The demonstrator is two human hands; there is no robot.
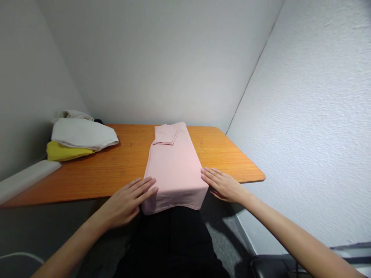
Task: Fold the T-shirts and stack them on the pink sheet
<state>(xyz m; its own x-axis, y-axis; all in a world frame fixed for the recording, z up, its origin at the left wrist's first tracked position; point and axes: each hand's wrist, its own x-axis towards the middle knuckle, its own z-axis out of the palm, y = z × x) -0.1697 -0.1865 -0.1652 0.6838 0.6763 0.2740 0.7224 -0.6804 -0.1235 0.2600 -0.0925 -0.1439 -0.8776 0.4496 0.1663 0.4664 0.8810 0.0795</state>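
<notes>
A pink garment (175, 166), folded into a long narrow shape, lies on the wooden table with its lower end hanging over the front edge. Near its far end a sleeve is folded across the top. My left hand (127, 200) rests at the garment's left side by the table edge, fingers stretched flat, the tips on the cloth. On the opposite side my right hand (222, 184) lies flat at the table edge, its fingertips touching the garment's right border. Neither hand grips the cloth.
The wooden table (116, 170) stands against the back wall. At its left end a white folded cloth (84, 133) sits on a yellow cloth (66, 150). A long white object (31, 177) lies at the front left. A textured wall (304, 135) rises on the right.
</notes>
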